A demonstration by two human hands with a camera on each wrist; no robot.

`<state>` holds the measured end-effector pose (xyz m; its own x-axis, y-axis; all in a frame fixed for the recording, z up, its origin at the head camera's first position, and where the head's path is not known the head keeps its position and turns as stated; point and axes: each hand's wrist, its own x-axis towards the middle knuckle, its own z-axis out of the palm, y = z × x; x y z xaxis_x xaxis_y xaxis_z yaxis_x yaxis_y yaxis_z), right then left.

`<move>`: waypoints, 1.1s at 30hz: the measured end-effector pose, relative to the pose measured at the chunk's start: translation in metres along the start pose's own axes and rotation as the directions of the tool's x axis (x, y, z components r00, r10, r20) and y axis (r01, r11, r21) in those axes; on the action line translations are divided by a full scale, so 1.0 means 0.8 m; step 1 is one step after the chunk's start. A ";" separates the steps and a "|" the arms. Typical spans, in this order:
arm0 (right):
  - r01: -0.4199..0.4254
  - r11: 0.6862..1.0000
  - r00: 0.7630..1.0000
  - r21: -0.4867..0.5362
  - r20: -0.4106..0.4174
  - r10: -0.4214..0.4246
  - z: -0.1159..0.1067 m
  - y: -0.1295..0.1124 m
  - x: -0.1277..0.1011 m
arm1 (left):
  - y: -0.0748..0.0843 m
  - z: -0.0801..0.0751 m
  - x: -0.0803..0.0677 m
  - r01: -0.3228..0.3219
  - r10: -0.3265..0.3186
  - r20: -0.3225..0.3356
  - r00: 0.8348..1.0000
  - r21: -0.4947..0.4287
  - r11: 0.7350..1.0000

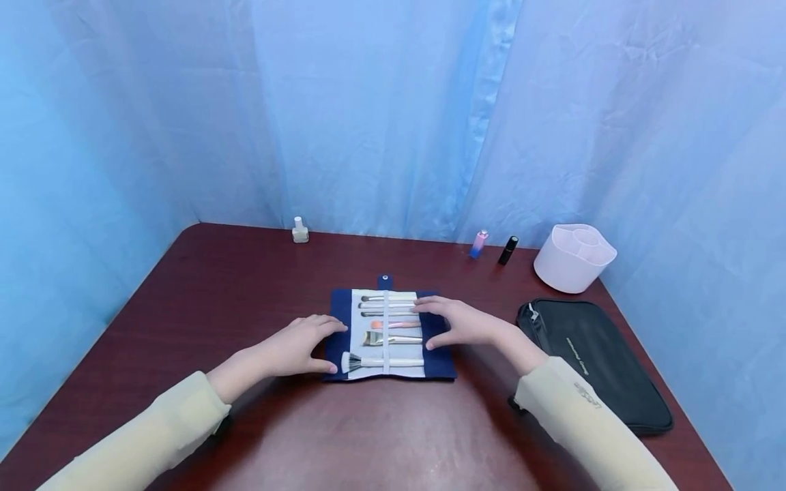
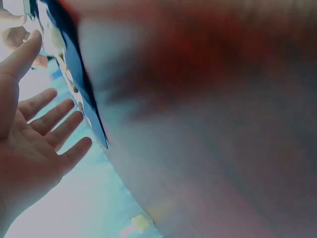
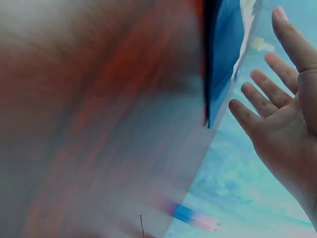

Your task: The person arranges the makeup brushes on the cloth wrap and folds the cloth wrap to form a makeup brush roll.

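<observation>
Dark reddish wooden table (image 1: 245, 286) boxed in by pale blue curtains (image 1: 393, 109). Along the far edge there's a small nail polish bottle (image 1: 300, 230), a pink-blue tube (image 1: 479, 244), a black tube (image 1: 507, 250) and a white organizer cup (image 1: 574, 258); a black pouch (image 1: 598, 361) sits at lower right. Dead center lies an unrolled navy brush roll (image 1: 390, 334) with brushes (image 1: 388, 326) strapped in. Left hand (image 1: 301, 346) rests flat at its left edge, right hand (image 1: 457, 322) on its right side, fingers spread and relaxed. Wrist views are blurry, but the palms look open.
</observation>
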<state>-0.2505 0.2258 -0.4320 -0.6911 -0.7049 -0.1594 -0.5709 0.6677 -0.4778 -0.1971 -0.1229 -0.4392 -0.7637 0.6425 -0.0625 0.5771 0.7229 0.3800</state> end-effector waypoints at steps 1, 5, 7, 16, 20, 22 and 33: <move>0.007 1.000 1.000 0.004 -0.006 -0.007 0.001 -0.004 -0.007 | 0.003 0.001 -0.002 -0.018 0.018 -0.003 1.000 -0.007 1.000; 0.050 0.999 0.999 0.010 0.004 -0.050 0.010 -0.016 -0.029 | 0.008 0.006 -0.009 -0.058 0.058 0.006 0.998 -0.024 0.998; 0.066 0.998 0.998 0.008 0.016 -0.066 0.015 -0.018 -0.037 | 0.009 0.009 -0.010 -0.072 0.072 0.008 0.997 -0.027 0.997; 0.103 0.994 0.993 -0.032 0.053 -0.101 0.033 -0.020 -0.047 | 0.004 0.017 -0.012 -0.140 0.140 -0.010 0.990 -0.032 0.990; 0.101 0.992 0.993 -0.069 0.060 -0.097 0.033 -0.024 -0.045 | 0.002 0.016 -0.013 -0.176 0.175 -0.031 0.984 -0.033 0.984; 0.113 0.990 0.993 -0.089 0.055 -0.109 0.031 -0.024 -0.044 | 0.000 0.014 -0.011 -0.199 0.197 -0.049 0.979 -0.039 0.979; 0.097 0.995 0.992 0.023 -0.082 -0.094 0.015 -0.005 -0.026 | -0.015 -0.004 0.010 -0.098 0.077 -0.093 0.993 -0.238 0.966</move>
<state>-0.2283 0.2351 -0.4371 -0.6682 -0.7428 -0.0421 -0.6246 0.5907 -0.5109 -0.2115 -0.1273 -0.4414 -0.7403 0.6701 0.0531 0.5633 0.5752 0.5932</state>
